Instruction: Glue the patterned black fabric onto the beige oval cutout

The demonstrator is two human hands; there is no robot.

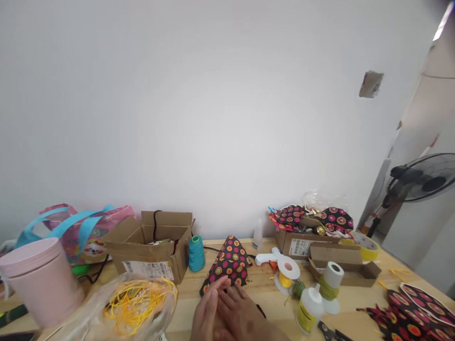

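My left hand (pixel 208 310) and my right hand (pixel 243 315) lie close together at the bottom centre of the wooden table (pixel 263 289), fingers stretched out flat, the right partly over the left. Their fingertips touch the lower edge of a black fabric triangle (pixel 230 260) printed with red and yellow circles. Whether anything lies under the palms is hidden. A teal thread cone (pixel 196 253) stands just left of the fabric.
Left: an open cardboard box (pixel 152 253), a pink tub (pixel 42 282), a pink-and-blue bag (pixel 81 229), yellow cord in a plastic bag (pixel 137 300). Right: a white glue gun (pixel 267 257), a yellow cord spool (pixel 287 272), a glue bottle (pixel 309 309), scissors (pixel 329 331), a box of fabric pieces (pixel 309 227), a fan (pixel 423 180).
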